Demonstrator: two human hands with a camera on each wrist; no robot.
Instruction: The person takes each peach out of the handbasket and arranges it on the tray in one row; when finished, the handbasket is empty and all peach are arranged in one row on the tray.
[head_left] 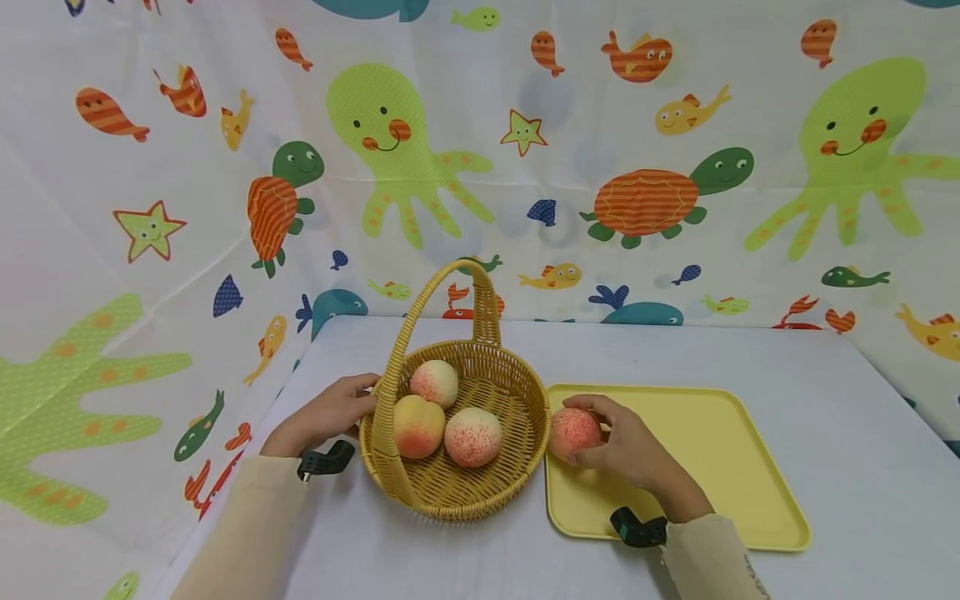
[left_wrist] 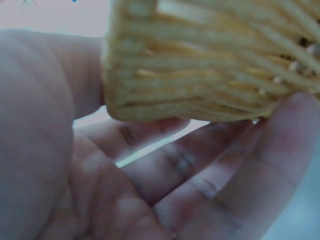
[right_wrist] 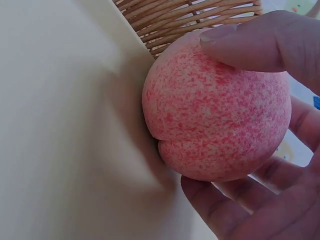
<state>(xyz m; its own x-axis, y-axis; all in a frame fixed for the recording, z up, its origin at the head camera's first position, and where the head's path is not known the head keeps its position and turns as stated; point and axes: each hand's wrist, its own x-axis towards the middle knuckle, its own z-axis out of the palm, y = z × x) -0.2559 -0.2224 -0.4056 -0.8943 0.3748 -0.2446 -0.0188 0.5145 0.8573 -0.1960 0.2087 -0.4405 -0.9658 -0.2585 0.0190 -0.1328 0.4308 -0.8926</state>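
A pinkish-red speckled peach [head_left: 576,432] is in my right hand [head_left: 626,442], at the left end of the yellow tray [head_left: 690,467]. In the right wrist view the thumb lies on one side of this peach [right_wrist: 215,110] and the fingers curl round the other. My left hand [head_left: 348,408] holds the left side of the wicker basket [head_left: 536,417]. The left wrist view has its fingers under the woven wall [left_wrist: 200,70], with part of the hand hidden behind it. Inside the basket lie a pale peach [head_left: 435,383], a yellow-orange peach [head_left: 418,427] and a speckled peach [head_left: 473,437].
The basket's tall arched handle [head_left: 401,342] rises over its left part. The tray stands directly right of the basket on a white-covered table [head_left: 787,383]. Behind hangs a curtain [head_left: 465,100] printed with sea animals.
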